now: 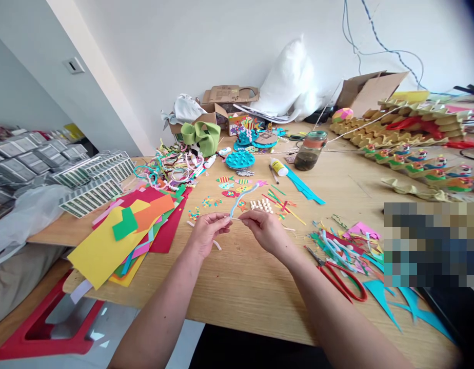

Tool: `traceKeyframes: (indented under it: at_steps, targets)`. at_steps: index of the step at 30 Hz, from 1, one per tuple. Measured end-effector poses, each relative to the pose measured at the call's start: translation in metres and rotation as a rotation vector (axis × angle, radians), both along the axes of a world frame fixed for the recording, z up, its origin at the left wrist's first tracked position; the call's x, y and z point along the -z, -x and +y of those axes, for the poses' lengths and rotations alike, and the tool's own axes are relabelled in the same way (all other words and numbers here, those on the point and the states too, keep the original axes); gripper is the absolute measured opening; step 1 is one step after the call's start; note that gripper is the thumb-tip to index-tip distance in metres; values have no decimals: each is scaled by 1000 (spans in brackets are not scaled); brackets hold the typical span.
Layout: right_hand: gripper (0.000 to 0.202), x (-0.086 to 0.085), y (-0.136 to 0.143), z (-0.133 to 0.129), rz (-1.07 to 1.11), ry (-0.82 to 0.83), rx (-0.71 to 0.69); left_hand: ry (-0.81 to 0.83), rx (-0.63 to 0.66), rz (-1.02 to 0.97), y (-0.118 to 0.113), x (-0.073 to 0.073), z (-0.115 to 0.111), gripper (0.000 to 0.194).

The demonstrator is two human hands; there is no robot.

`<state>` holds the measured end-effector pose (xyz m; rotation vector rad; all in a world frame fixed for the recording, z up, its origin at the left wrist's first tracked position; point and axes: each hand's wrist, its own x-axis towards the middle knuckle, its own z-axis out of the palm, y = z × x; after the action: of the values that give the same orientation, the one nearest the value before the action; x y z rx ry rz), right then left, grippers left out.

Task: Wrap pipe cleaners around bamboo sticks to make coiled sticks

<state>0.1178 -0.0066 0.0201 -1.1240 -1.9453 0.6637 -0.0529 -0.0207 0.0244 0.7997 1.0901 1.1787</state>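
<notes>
Over the middle of the table, my left hand pinches a light blue fuzzy stem, which curves up and away toward the paper fish. My right hand is closed on a thin whitish end that reaches across from my left fingertips. The two hands are a short gap apart. Just beyond them lie coloured paper fish, small white pieces and thin paper strips. Pale stem pieces rest beside my left hand.
Coloured paper sheets are stacked at left. Red-handled scissors and scraps lie at right. Farther back are a glass jar, a glue bottle, a blue disc and egg trays. A red stool stands lower left.
</notes>
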Motion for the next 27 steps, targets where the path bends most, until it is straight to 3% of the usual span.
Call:
traceKeyframes:
  at_steps: [7,17,27]
  targets:
    - [20,3,1,-2,-86,-36,-27,-58,23,159,5,10,2,25]
    - [18,2,6,-7,-101,-15,-18,-167,0,365,6,14,-1,20]
    - [16,-3,9,-5,20,137,2,-154,87,459,-7,6,-13,24]
